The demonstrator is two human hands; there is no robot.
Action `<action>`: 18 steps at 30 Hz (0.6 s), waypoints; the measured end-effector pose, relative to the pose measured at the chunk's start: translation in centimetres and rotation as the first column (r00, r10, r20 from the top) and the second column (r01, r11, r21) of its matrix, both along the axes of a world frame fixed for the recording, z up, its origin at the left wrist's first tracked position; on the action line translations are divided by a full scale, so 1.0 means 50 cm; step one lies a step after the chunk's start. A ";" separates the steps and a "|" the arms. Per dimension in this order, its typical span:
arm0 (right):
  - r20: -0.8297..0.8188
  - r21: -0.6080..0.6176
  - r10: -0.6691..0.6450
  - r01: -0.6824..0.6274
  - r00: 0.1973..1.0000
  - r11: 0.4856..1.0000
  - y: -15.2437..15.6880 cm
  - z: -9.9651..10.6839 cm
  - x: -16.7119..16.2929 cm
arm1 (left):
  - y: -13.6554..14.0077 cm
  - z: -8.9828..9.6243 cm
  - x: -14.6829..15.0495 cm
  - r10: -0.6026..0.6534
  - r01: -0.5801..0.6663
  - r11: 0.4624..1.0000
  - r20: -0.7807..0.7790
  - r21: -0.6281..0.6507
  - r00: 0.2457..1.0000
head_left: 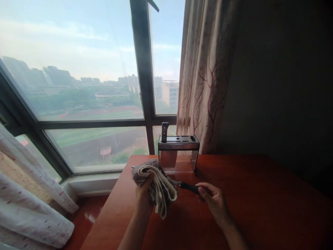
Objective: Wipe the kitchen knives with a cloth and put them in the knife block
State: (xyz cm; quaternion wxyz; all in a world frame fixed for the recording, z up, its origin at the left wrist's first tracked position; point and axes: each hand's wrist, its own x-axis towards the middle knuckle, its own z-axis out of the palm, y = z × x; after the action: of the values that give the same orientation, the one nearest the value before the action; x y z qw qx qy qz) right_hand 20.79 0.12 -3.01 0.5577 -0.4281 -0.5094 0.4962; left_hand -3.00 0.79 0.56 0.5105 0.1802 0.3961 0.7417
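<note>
A folded cloth (156,185) is clamped in the left hand (143,194) around a knife blade; the knife handle (189,187) is gripped by the right hand (214,201), steadying it. Just beyond, a knife block (178,152) on the table (260,208).

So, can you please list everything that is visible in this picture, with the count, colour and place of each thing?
knife: one, black handle, blade wrapped in the cloth, held above the table.
cloth: one, beige and grey, folded around the knife blade.
knife holder: one, dark top with clear walls, at the far edge of the table by the window.
second knife: one, black handle, standing in the holder's left slot.
table: one, reddish-brown wood, fills the lower right.
curtains: beige with red lines right of the window; white dotted one at lower left.
window: dark frame, city outside.
left hand: grips the cloth.
right hand: grips the knife handle.
</note>
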 end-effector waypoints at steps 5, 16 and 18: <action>0.085 0.128 -0.157 0.146 0.984 0.981 0.002 -0.002 0.013 | 0.017 0.013 -0.030 0.153 -0.153 0.988 0.136 -0.009 0.979; 0.245 0.123 0.098 -0.131 0.965 0.984 -0.010 -0.022 -0.048 | -0.002 -0.005 0.026 -0.107 0.121 0.991 0.221 -0.052 0.969; 0.239 0.078 0.162 -0.185 0.957 0.980 -0.013 -0.026 -0.055 | -0.007 -0.008 0.038 -0.159 0.176 0.982 0.206 -0.065 0.966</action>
State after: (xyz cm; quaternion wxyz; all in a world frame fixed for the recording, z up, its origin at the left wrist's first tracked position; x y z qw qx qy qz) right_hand 18.06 -0.53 -4.30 0.4695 -0.4081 -0.6306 0.4641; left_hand -1.12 0.45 0.17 0.6154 0.1164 0.3568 0.6931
